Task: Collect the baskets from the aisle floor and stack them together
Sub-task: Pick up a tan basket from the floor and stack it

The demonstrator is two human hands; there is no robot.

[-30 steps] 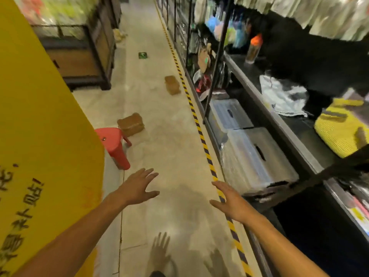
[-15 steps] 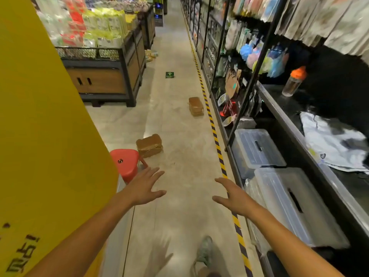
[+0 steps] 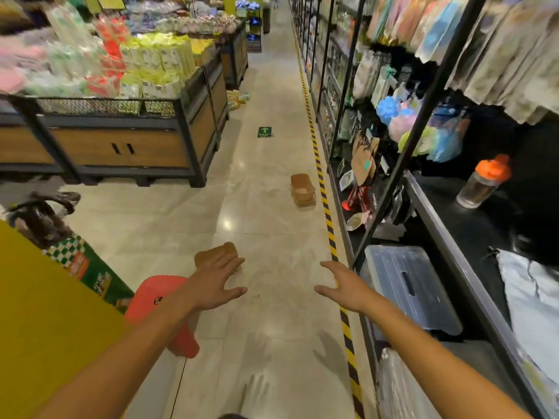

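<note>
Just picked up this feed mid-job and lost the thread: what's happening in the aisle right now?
A person is walking down a shop aisle with both hands out in front, open and empty. The left hand is stretched toward the near basket on the floor beside a red stool. The right hand hovers over the striped floor tape. A far basket sits further up the aisle by that tape. Nothing is picked up or stacked yet.
</note>
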